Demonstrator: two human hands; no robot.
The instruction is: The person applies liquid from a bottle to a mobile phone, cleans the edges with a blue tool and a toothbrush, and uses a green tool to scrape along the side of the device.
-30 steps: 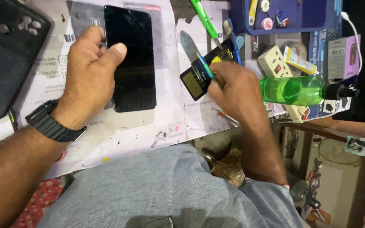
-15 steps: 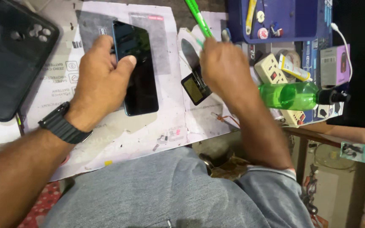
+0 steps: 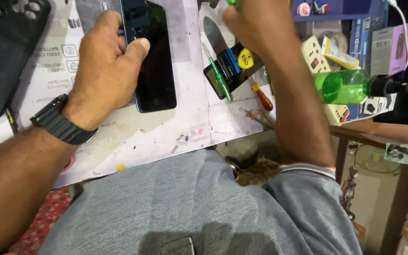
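My left hand [image 3: 102, 71] grips a black smartphone [image 3: 154, 71] by its left edge, thumb on the dark screen, and holds it tilted over a white printed sheet [image 3: 133, 137]. A black watch [image 3: 57, 123] is on that wrist. My right hand [image 3: 256, 28] reaches to the top edge of the view, back towards me, with the tip of a green tool [image 3: 232, 3] showing at its knuckles; its fingers are hidden. Just below it lie a small black packet [image 3: 237, 63] and a thin green screwdriver [image 3: 217, 71].
A black phone case [image 3: 5, 52] lies at the far left. A red-handled screwdriver [image 3: 263, 98], a green plastic bottle [image 3: 345, 86] on its side, a white power strip [image 3: 313, 54], small boxes and a blue tray [image 3: 336, 9] crowd the right. The table edge runs just above my lap.
My right hand has let go of the black packet and moved up to the green tool. My left hand has lifted and tilted the phone off the sheet.
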